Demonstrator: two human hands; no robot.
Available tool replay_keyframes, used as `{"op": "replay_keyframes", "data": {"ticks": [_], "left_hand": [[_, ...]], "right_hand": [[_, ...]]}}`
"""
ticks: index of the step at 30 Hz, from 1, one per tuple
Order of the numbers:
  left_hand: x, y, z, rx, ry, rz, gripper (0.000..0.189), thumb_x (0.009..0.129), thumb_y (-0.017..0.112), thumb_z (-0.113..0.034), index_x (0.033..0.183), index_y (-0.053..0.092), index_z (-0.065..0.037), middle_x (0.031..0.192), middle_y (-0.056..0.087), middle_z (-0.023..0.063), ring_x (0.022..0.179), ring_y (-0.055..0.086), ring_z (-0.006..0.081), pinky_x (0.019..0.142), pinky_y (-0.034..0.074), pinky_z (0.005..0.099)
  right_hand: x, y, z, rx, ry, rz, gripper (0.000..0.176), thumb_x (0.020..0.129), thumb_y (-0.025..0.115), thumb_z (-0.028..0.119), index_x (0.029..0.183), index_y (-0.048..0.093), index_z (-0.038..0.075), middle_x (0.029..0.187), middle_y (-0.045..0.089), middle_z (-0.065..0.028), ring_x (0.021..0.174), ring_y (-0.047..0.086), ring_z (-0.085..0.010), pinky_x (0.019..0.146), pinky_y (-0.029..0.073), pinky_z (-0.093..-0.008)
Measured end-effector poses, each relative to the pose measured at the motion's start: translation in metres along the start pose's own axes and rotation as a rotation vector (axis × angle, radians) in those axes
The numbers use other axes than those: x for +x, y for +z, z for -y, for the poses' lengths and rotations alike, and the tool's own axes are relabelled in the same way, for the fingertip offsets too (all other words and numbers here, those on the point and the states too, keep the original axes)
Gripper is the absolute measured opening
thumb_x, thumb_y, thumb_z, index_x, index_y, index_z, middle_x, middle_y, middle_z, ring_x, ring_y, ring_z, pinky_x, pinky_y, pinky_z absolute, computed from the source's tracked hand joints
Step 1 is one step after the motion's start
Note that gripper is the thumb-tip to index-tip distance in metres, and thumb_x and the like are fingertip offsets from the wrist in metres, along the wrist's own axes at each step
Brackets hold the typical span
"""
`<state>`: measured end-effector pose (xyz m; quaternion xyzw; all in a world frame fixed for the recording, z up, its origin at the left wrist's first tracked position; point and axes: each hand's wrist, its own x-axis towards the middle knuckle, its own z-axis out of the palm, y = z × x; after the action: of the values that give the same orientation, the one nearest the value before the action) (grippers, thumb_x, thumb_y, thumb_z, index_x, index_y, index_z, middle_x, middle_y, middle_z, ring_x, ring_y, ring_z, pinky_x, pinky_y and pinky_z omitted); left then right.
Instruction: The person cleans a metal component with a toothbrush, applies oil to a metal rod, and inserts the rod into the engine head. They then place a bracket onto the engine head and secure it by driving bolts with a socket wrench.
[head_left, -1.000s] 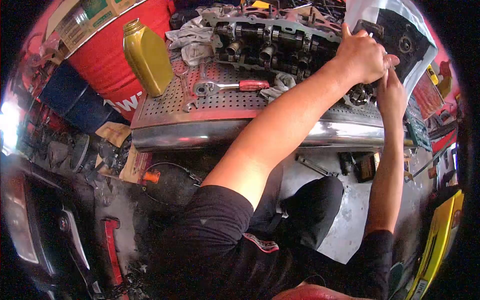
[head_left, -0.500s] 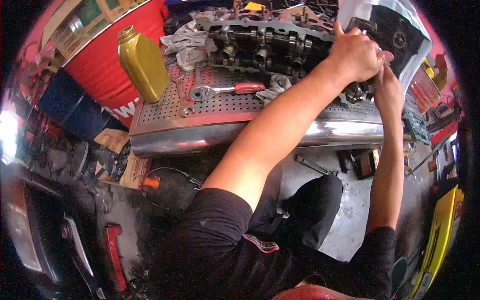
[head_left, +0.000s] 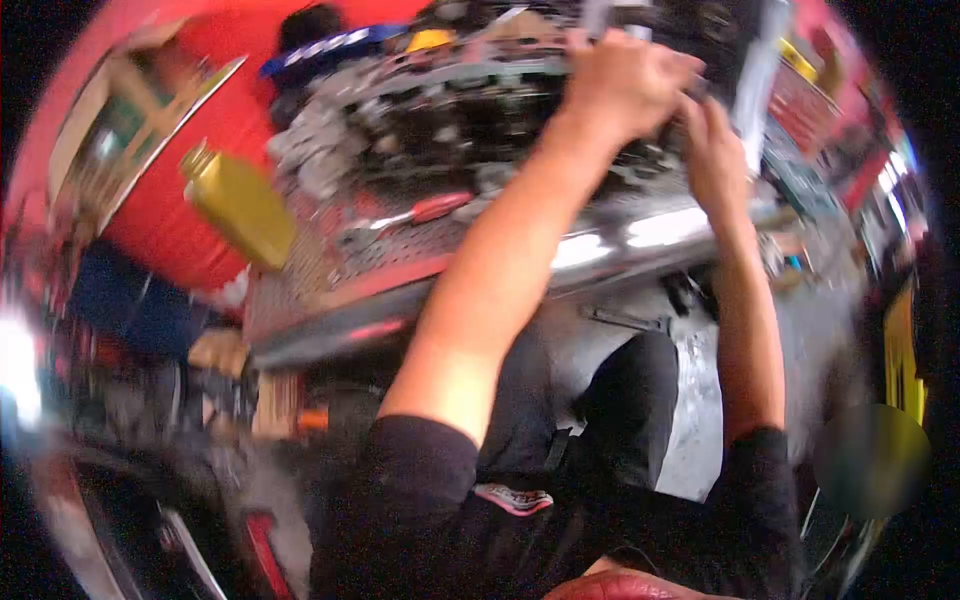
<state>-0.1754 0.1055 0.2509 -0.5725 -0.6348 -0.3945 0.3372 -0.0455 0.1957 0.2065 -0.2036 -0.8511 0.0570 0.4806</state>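
Motion blur smears this view. My left hand [head_left: 632,88] is closed in a fist over the right end of an engine cylinder head [head_left: 450,125]; what it holds is hidden. Close beside it, at a lower level, my right hand [head_left: 715,155] has its fingers drawn together and raised toward the left hand. Whatever sits between them is too smeared to name. Behind the hands is a dark part [head_left: 715,45] on white plastic sheeting [head_left: 762,85]. A ratchet with a red handle [head_left: 440,207] lies on the perforated metal bench top [head_left: 290,290], left of my left forearm.
A gold plastic bottle [head_left: 240,207] stands at the bench's left end, before a red drum [head_left: 165,215]. Grey rags [head_left: 305,160] are bunched left of the cylinder head. A green tool case [head_left: 800,180] lies to the right. A wrench-like tool [head_left: 628,319] is on the floor.
The view has swung and tilted, so the bench slants and everything shifts left. My hands stay close together at the cylinder head's right end, with the right hand's fingers slightly lower and apart from the left.
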Motion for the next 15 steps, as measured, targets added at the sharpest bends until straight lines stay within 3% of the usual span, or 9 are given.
{"op": "replay_keyframes", "data": {"ticks": [1,3,6,8,9,10,13,14,15], "left_hand": [[0.003,0.004,0.005,-0.044,0.004,0.021,0.034,0.091,0.046,-0.041,0.104,0.072,-0.022,0.090,0.070,0.0118,0.091,0.065,0.0332,0.081,0.042,0.0569],[0.009,0.005,0.006,0.032,-0.019,0.098,0.043,0.096,0.038,-0.045,0.102,0.072,-0.018,0.090,0.069,0.0145,0.089,0.065,0.0341,0.078,0.043,0.0536],[0.008,-0.003,-0.001,0.076,-0.053,0.117,0.055,0.097,0.033,-0.054,0.108,0.070,-0.015,0.105,0.068,0.0111,0.107,0.059,0.0306,0.094,0.038,0.0460],[0.010,-0.002,0.002,0.054,-0.028,0.118,0.049,0.098,0.038,-0.049,0.113,0.068,-0.014,0.112,0.067,0.0121,0.107,0.059,0.0306,0.096,0.039,0.0437],[0.010,0.002,0.006,0.001,-0.033,0.110,0.045,0.098,0.038,-0.046,0.110,0.068,-0.015,0.113,0.067,0.0076,0.110,0.058,0.0279,0.098,0.029,0.0538],[0.010,0.004,0.009,0.032,-0.029,0.126,0.043,0.098,0.039,-0.045,0.111,0.068,-0.016,0.115,0.066,0.0073,0.111,0.057,0.0269,0.100,0.027,0.0522],[0.008,0.006,0.014,0.010,0.092,0.042,0.036,0.096,0.046,-0.034,0.108,0.070,-0.010,0.106,0.069,0.0110,0.098,0.064,0.0275,0.086,0.047,0.0394],[0.010,0.002,0.006,-0.048,0.077,0.073,0.037,0.095,0.049,-0.034,0.110,0.069,-0.007,0.109,0.068,0.0141,0.102,0.064,0.0292,0.090,0.046,0.0405],[0.011,0.002,0.001,-0.010,-0.030,0.115,0.037,0.094,0.053,-0.035,0.111,0.068,-0.006,0.110,0.068,0.0157,0.104,0.063,0.0309,0.092,0.046,0.0406]], "right_hand": [[0.011,0.000,0.010,-0.009,-0.098,-0.057,0.034,0.098,0.041,0.040,0.107,0.055,0.011,0.080,0.064,-0.0221,0.082,0.063,-0.0416,0.070,0.049,-0.0511],[0.019,0.007,0.016,-0.129,0.078,-0.008,0.024,0.096,0.045,0.031,0.101,0.055,0.010,0.078,0.066,-0.0179,0.073,0.066,-0.0379,0.063,0.051,-0.0512],[-0.005,0.014,0.011,-0.157,-0.110,-0.146,0.018,0.092,0.051,0.026,0.088,0.054,0.008,0.072,0.065,-0.0152,0.061,0.066,-0.0334,0.051,0.052,-0.0470],[-0.041,0.015,-0.001,-0.198,-0.031,0.094,0.017,0.091,0.050,0.025,0.090,0.052,0.008,0.073,0.065,-0.0141,0.061,0.066,-0.0353,0.053,0.052,-0.0483],[-0.065,0.025,-0.013,-0.137,0.043,0.208,0.020,0.092,0.049,0.027,0.091,0.052,0.007,0.077,0.066,-0.0160,0.066,0.066,-0.0371,0.058,0.052,-0.0509],[-0.082,0.026,-0.013,-0.055,0.170,0.203,0.018,0.093,0.050,0.027,0.092,0.054,0.010,0.080,0.065,-0.0149,0.073,0.065,-0.0377,0.059,0.052,-0.0485],[-0.077,0.020,-0.003,0.198,0.478,0.108,0.026,0.091,0.057,0.033,0.095,0.060,0.007,0.084,0.064,-0.0171,0.082,0.065,-0.0354,0.070,0.052,-0.0460],[-0.065,0.031,-0.009,0.297,0.238,-0.162,0.027,0.087,0.062,0.030,0.098,0.060,0.006,0.090,0.064,-0.0185,0.083,0.064,-0.0351,0.072,0.051,-0.0448],[-0.049,0.022,-0.001,0.308,0.210,-0.253,0.027,0.084,0.065,0.029,0.098,0.061,0.006,0.092,0.062,-0.0171,0.083,0.063,-0.0348,0.073,0.051,-0.0440]]}}
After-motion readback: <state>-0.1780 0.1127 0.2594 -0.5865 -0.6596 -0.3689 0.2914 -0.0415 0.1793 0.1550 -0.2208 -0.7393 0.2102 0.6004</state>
